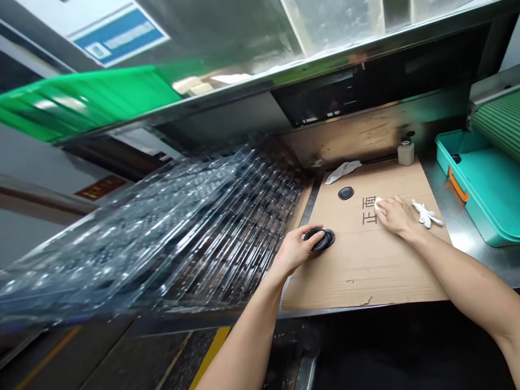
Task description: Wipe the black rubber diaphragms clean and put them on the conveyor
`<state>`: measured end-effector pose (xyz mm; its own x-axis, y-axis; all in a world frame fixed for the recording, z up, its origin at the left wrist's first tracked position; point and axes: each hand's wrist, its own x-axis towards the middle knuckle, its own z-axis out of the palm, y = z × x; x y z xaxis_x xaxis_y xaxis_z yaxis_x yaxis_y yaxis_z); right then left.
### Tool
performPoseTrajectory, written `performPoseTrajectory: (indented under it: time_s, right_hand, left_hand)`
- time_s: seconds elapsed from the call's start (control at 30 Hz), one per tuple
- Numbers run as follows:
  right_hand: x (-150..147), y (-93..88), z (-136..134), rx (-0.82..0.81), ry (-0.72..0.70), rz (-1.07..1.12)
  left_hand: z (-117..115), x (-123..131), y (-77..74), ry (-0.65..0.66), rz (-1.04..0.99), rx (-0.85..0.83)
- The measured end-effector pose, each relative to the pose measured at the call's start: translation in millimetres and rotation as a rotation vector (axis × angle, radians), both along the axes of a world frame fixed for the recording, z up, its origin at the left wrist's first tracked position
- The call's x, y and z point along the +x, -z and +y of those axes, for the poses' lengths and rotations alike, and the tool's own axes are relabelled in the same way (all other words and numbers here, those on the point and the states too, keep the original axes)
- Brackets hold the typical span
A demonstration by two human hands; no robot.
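My left hand is closed on a round black part at the left side of a cardboard sheet. Another black round piece touches it on the right; I cannot tell whether the two are joined. Fingers of my right hand are pinched on a small white cloth, pressed to the cardboard beside the printed characters. Farther back on the sheet lies a separate black round part. A crumpled white cloth rests just right of my right hand.
Stacked clear plastic trays fill the left side. A white bottle and a white rag sit at the cardboard's back. On the right are a teal bin and a green ribbed belt. A green crate is on the shelf above.
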<state>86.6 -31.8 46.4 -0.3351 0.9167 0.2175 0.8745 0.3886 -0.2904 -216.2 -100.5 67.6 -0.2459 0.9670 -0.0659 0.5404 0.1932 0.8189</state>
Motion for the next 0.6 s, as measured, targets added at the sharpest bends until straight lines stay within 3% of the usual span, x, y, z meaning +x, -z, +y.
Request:
performPoseTrajectory:
  time_s: [0.13, 0.33, 0.43, 0.53, 0.6]
  right_hand:
    - [-0.1, -2.1, -1.8, -0.029, 0.004, -0.013]
    - [-1.1, -4.5, -3.9, -0.058, -0.01, 0.008]
    - [-2.6, -2.1, -2.3, -0.065, -0.004, 0.026]
    - [-5.1, 2.3, -0.4, -0.077, -0.027, 0.09]
    - [-6.4, 3.5, -0.9, -0.094, -0.042, 0.139]
  left_hand:
    - [9.6, 10.1, 5.8, 0.034, 0.12, -0.004]
    - [21.7, -10.3, 16.3, 0.137, 0.467, -0.058]
    - [25.4, -11.4, 14.2, 0.127, 0.642, 0.015]
    - [34.6, 20.0, -5.5, 0.124, 0.746, 0.207]
    - [46.3, 65.7, -27.1, 0.247, 0.74, 0.368]
